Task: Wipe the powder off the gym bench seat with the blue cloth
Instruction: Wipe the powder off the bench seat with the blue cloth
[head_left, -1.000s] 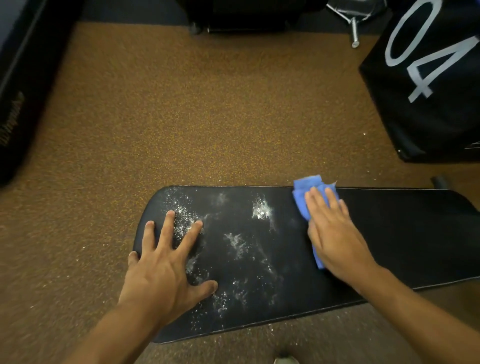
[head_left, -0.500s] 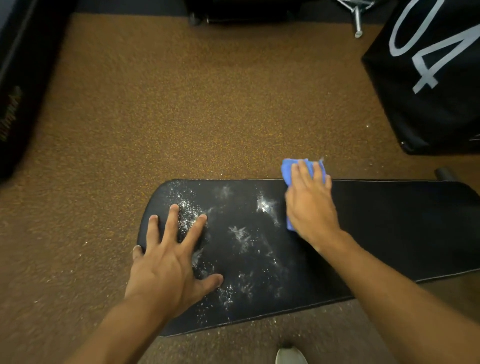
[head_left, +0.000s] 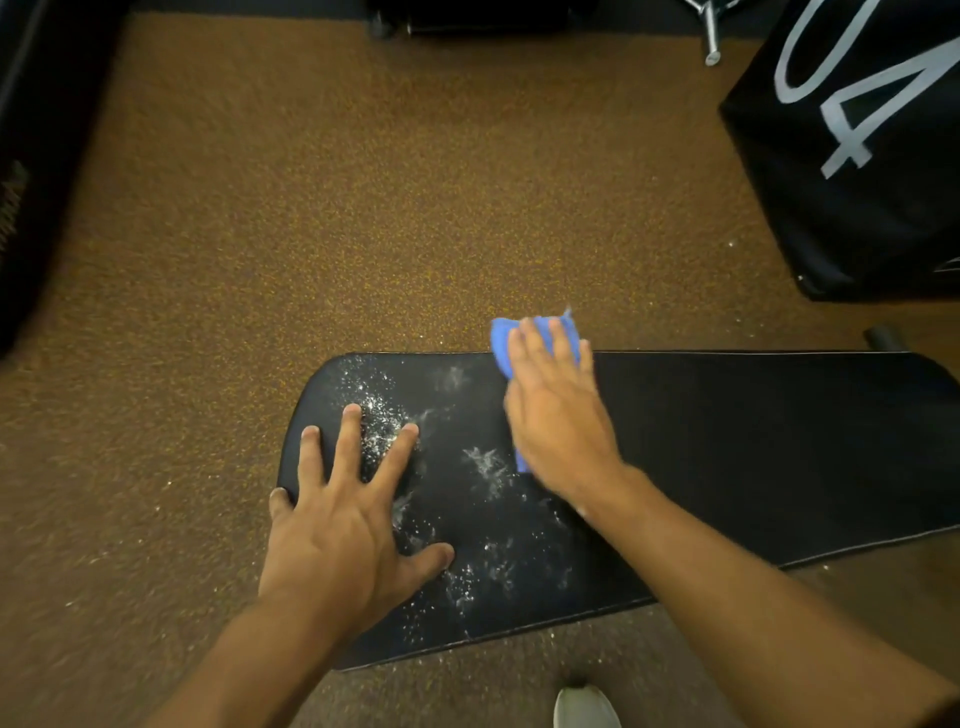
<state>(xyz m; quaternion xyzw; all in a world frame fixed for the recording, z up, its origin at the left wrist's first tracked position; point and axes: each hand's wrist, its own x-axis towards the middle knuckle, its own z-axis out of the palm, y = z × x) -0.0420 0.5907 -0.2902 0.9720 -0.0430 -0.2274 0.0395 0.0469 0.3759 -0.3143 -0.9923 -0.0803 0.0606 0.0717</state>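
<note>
A black gym bench seat (head_left: 753, 447) lies across the lower half of the view. White powder (head_left: 382, 423) is scattered over its left part, with fainter smears toward the middle. My right hand (head_left: 558, 415) presses flat on the blue cloth (head_left: 506, 338) near the seat's far edge; the cloth sticks out past the fingertips over that edge, and the rest is hidden under the palm. My left hand (head_left: 348, 525) rests flat with fingers spread on the seat's left end, partly on the powder.
Brown speckled gym flooring (head_left: 363, 208) surrounds the bench, with powder specks near its left end. A black box marked "04" (head_left: 857, 145) stands at the upper right. Dark equipment (head_left: 31, 156) lines the left edge. A shoe tip (head_left: 584, 706) shows at the bottom.
My right hand has slid the blue cloth left and toward the far edge of the seat, over the powder patch there. My left hand has stayed flat in place.
</note>
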